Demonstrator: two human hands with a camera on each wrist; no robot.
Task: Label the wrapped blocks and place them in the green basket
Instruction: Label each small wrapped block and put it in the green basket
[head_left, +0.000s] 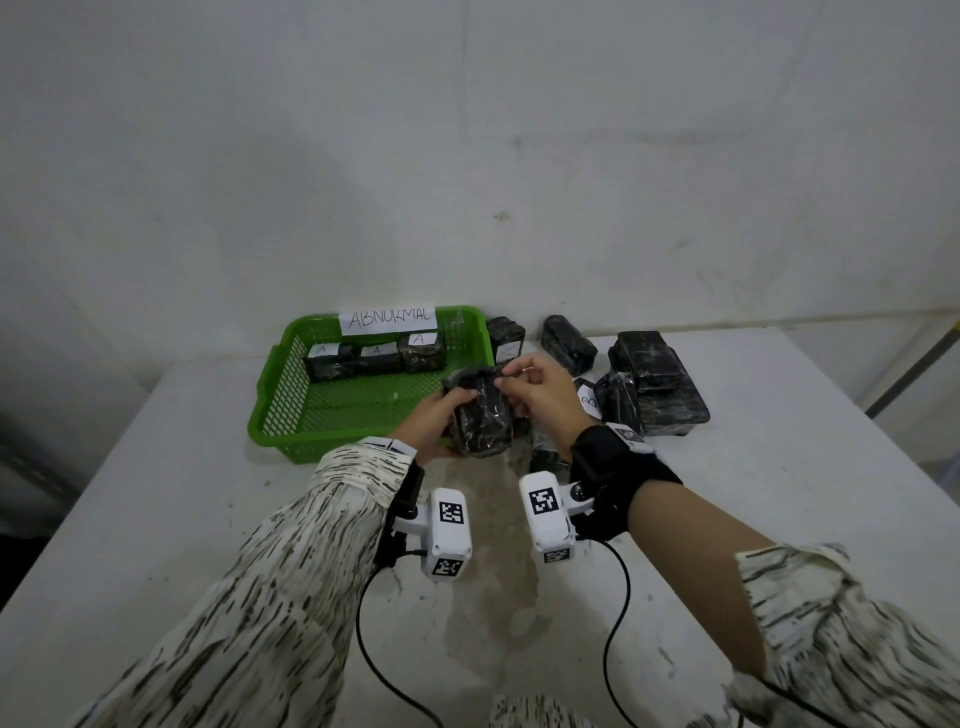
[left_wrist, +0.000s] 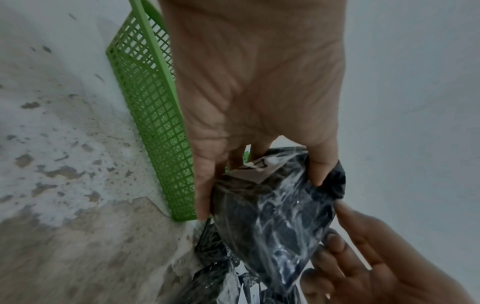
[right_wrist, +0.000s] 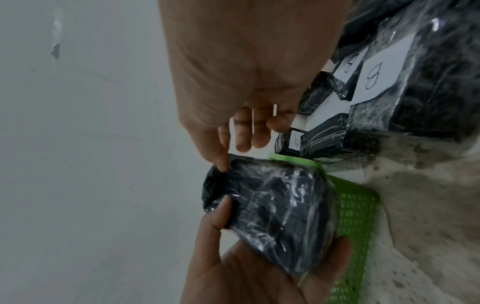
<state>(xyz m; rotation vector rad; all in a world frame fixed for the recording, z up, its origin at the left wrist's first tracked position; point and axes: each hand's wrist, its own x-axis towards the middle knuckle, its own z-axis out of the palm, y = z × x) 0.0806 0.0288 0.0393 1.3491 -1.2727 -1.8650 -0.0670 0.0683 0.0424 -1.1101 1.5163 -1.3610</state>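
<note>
Over the near right corner of the green basket (head_left: 332, 415) I hold a black plastic-wrapped block (head_left: 480, 415) in both hands. My left hand (head_left: 449, 410) grips it from the left and below, thumb on its upper face. My right hand (head_left: 506, 376) pinches the loose wrap at its top end. In the left wrist view the block (left_wrist: 272, 216) has a paper label (left_wrist: 259, 166) on the face under my left fingers (left_wrist: 205, 185). The right wrist view shows my right thumb on the block's (right_wrist: 272, 205) bunched corner. Three blocks labelled A (head_left: 376, 356) stand along the basket's far wall.
A paper sign reading ABNORMAL (head_left: 389, 318) hangs on the basket's far rim. Several more wrapped blocks (head_left: 654, 384) are heaped right of the basket, some labelled B (right_wrist: 376, 78). Another block (head_left: 545, 460) lies under my right wrist. A wall runs behind the white table (head_left: 182, 519).
</note>
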